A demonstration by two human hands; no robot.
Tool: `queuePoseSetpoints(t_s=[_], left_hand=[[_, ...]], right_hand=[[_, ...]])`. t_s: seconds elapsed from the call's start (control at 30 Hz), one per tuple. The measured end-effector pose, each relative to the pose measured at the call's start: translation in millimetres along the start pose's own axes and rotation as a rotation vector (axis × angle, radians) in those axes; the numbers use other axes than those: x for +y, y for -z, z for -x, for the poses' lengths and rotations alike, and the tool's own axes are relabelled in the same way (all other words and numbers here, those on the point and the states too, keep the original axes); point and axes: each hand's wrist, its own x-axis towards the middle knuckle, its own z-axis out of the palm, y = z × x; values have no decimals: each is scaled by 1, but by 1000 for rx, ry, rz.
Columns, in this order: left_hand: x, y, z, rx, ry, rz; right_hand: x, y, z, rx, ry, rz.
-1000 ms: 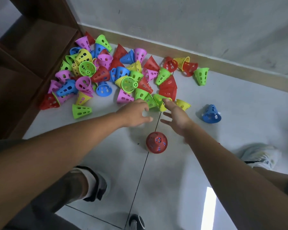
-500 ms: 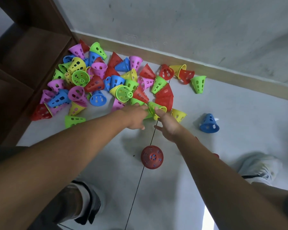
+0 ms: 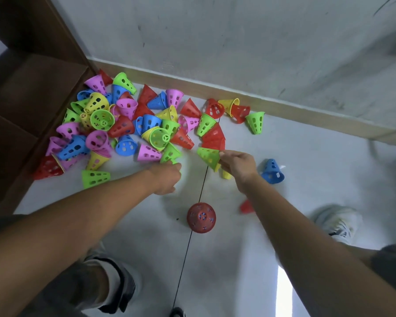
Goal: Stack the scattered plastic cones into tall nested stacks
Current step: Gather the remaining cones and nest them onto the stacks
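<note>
Your right hand [image 3: 237, 165] pinches a green cone [image 3: 208, 156] by its rim, with what looks like a yellow cone [image 3: 226, 174] tucked under the palm; whether that one is gripped too, you cannot tell from here. Your left hand [image 3: 167, 179] has its fingers curled at the narrow end of another green cone [image 3: 170, 153] at the near edge of the pile [image 3: 124, 124], though motion blur hides whether the grip has closed. The two hands are apart, with the floor seam [image 3: 201, 186] between them.

The rest of the cones lie loose against the baseboard [image 3: 284, 104] and the shelf [image 3: 32, 88]. A red stack [image 3: 201, 217] stands upright on the floor nearer to you, a blue cone [image 3: 272, 172] sits just beside your right wrist, and a small red cone [image 3: 247, 206] lies by that forearm.

Mind these risks. Pulling the left cone out may drag its neighbours, since it touches a pink cone [image 3: 148, 153] and leans into the heap. A pinch at one point of a thin rim can let the cone swing or slip as you lift. Your right forearm passes close over the small red cone and the blue one, so a low sweep back could knock them away. Bringing cones down hard or off-centre onto the red stack could tip it.
</note>
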Motion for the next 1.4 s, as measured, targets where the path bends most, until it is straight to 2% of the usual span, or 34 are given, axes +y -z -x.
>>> queuePoseSetpoints(t_s=[0.1,0.2,0.33,0.43,0.53,0.63,0.77,0.83,0.9,1.03,1.13,1.27,1.4], left_hand=[[-4,0,2,71,-7,63],[-11,0,3,205,-4,287],[-9,4,12,434,13,583],[-6,8,22,487,38,709],[-7,14,35,548,15,1004],[-6,29,53,596,72,1257],[-7,43,74,531,96,1705],[-9,46,83,463,53,1933],[-11,47,89,395,1,2062],[-1,48,95,223,-51,2112],[16,48,98,95,-49,2059],[37,40,92,-83,-94,1958],[53,32,88,-176,-89,1881]], right_hand=[[-9,7,15,6,39,-62],[-12,16,31,-45,71,-78],[-20,32,47,-319,20,-121],[-27,43,57,-512,-81,-151],[-31,48,64,-665,-138,-125],[-30,47,70,-769,-180,-48],[-18,43,71,-750,-187,123],[-11,44,69,-722,-190,194],[-6,44,68,-682,-194,247],[4,41,68,-601,-193,334],[12,39,68,-543,-180,395],[21,45,65,-472,-179,368],[26,54,54,-372,-160,336]])
